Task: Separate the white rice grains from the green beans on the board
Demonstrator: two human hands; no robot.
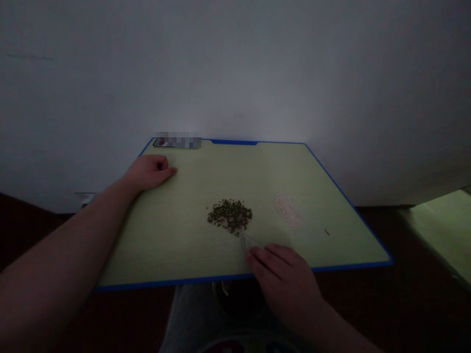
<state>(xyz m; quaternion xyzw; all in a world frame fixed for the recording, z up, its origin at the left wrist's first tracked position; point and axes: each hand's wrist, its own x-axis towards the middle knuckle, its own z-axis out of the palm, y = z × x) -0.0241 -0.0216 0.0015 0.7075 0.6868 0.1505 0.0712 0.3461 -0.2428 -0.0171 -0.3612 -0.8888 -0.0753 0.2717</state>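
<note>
Two hands: left hand (150, 172) loosely closed, nothing seen in it; right hand (285, 274) pinching a clear flat tool (247, 240).
Green beans (231, 214): heaped on the table (228, 171), at the tool's tip.
White grains (287, 210): spread right of the beans.
Spill risk: a hard push could scatter beans or mix both piles.
Maybe a pot (218, 300): below the table's near edge, too dark inside to tell.

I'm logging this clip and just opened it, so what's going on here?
A person's right hand holds a clear, flat piece against the table, its tip at the near edge of a pile of dark green beans. The left hand rests at the table's left side, fingers curled. Pale grains lie spread to the right of the beans, with a small dark sliver beyond them.
</note>
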